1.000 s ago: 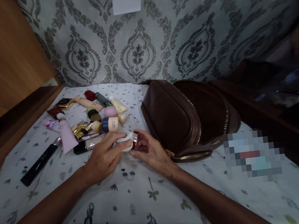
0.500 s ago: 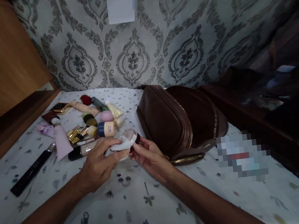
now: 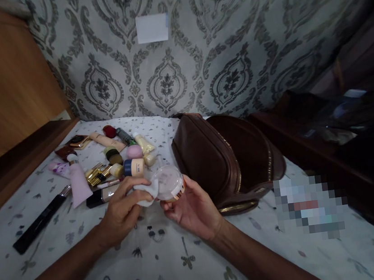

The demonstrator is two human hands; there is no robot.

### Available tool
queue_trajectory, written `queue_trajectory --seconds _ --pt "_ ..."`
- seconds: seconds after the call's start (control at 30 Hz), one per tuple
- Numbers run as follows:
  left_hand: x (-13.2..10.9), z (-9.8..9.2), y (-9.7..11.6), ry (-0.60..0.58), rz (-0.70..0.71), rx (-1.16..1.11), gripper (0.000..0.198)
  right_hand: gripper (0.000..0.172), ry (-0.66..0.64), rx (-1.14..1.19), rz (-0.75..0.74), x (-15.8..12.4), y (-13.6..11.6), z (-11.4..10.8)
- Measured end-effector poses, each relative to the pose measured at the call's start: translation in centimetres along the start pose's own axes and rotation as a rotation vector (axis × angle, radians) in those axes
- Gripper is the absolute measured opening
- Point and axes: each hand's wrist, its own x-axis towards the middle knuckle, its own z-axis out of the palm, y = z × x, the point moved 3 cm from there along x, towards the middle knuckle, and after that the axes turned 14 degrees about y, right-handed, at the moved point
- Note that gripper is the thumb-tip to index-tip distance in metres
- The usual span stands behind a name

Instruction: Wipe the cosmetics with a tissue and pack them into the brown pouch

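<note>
A round clear-lidded jar (image 3: pixel 169 181) with a copper-coloured rim is gripped at its right side by my right hand (image 3: pixel 195 207), its lid facing up toward me. My left hand (image 3: pixel 122 208) pinches a folded white cloth or wipe (image 3: pixel 148 194), which touches the jar's left edge. Just behind the jar stands a small pot with a navy lid and a peach body (image 3: pixel 133 167). Beside my left fingers lies a foundation bottle with a black cap (image 3: pixel 100 196), partly covered by the hand. What is inside the jar cannot be made out.
Left lie a pink tube (image 3: pixel 79 184), a long black tube-shaped item (image 3: pixel 40 221), gold lipsticks (image 3: pixel 96 174) and a pink egg-shaped item (image 3: pixel 134 152). A brown leather bag (image 3: pixel 206 156) stands right of my hands on the patterned cloth (image 3: pixel 168 265). A blurred-out packet (image 3: pixel 311 206) lies further right.
My right hand has turned the jar so its clear lid now faces up. The left hand with the white cloth has shifted slightly off the lid to its left edge.
</note>
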Motion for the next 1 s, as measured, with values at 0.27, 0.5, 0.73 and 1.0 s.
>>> queue_trajectory --seconds 0.27,0.5,0.73,1.0 --pt "0.3 -0.1 0.0 0.061 -0.045 0.005 0.028 0.049 -0.026 -0.047 0.080 0.0 0.3 -0.3" --pt "0.9 -0.3 -0.5 0.089 -0.129 -0.009 0.027 0.044 -0.086 -0.057 0.128 0.0 1.3 -0.4" --pt "0.9 -0.4 -0.7 0.037 -0.152 -0.015 0.036 0.040 -0.102 -0.171 0.076 0.2 2.2 -0.3" --pt "0.4 -0.5 -0.9 0.060 -0.213 0.070 0.035 0.041 -0.080 -0.163 0.019 0.6 1.7 -0.2"
